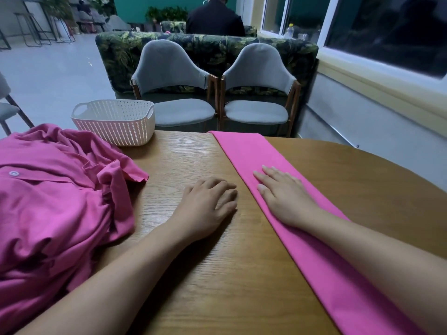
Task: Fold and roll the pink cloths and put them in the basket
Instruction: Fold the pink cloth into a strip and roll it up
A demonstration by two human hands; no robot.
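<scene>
The wooden counter point(193, 274) carried a crumpled heap of pink cloths point(53, 201) at its left and a long folded pink strip point(338, 286) at its right. A white basket point(116, 124) stood at the far edge, touching the heap. The right hand point(283, 192) lay flat on the strip, fingers straight; the left hand point(208, 204) rested on bare wood, fingers loosely curled, holding nothing

Wood-grain desk point(242, 286), white slotted basket point(113, 124) at its far left, crumpled pink cloths point(53, 201) heaped left, long folded pink cloth point(244, 153) lying right
</scene>
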